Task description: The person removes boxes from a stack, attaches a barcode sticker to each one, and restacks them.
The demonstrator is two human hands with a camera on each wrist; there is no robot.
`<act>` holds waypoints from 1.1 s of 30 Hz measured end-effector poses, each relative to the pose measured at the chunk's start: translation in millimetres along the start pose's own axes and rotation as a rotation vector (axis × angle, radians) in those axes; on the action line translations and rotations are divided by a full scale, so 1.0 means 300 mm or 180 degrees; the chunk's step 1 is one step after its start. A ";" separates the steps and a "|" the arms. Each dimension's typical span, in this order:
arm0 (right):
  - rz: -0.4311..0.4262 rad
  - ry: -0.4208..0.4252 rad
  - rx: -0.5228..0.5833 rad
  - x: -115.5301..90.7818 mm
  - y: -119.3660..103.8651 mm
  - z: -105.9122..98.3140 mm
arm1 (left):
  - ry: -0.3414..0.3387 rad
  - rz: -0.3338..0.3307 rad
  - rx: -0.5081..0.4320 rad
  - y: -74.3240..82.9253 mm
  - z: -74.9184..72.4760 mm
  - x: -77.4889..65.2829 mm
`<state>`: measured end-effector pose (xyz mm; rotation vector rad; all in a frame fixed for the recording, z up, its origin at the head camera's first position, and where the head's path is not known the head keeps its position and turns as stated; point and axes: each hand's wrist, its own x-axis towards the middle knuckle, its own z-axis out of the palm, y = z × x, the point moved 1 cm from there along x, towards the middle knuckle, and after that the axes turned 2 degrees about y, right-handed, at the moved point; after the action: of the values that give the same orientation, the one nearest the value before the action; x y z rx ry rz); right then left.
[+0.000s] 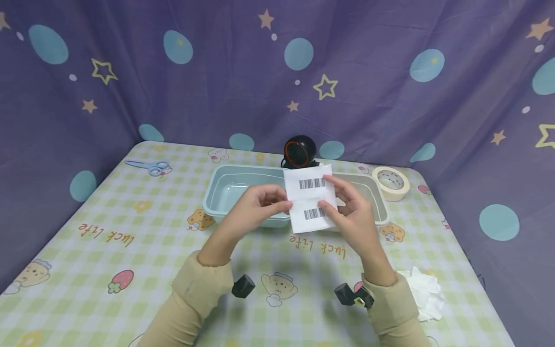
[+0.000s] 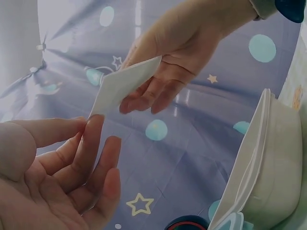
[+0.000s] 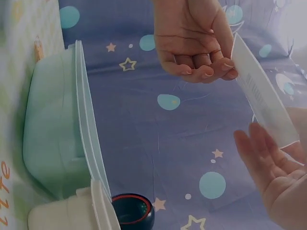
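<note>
Progress: you have the barcoded paper sheet [image 1: 310,195] in the air, well apart from both bins; pick-up reads as done, setting down as not yet done. Your left hand [image 1: 260,205] pinches its left edge between thumb and forefinger; your right hand [image 1: 355,212] grasps its right side, thumb on the printed face. The scissors [image 1: 151,166] and tape roll [image 1: 393,194] lie untouched.

Edges: two barcodes face you; your right fingers partly cover their ends. From the head view, the sheet overlaps the inner ends of the blue bin [image 1: 277,222] and the cream bin [image 1: 383,202]. The black round device [image 1: 300,151] stands just behind, limiting forward reach. You have most room toward yourself, over the tablecloth [image 1: 165,270] between your forearms.
</note>
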<state>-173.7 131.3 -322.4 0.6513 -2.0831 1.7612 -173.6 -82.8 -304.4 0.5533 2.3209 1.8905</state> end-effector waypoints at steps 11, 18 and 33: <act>-0.1356 0.0272 -0.1654 -0.009 -0.020 0.022 | 0.0048 0.0349 0.0484 -0.003 0.019 0.001; -0.1888 0.0221 -0.2000 -0.025 -0.046 0.061 | -0.0014 0.0428 0.0634 -0.007 0.034 0.002; -0.2071 0.0315 -0.1596 -0.030 -0.060 0.076 | -0.0011 0.0702 0.0833 0.014 0.057 -0.020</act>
<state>-155.6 107.8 -316.2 0.9201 -1.8399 0.8605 -162.1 -68.2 -305.2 0.8716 2.6196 1.6699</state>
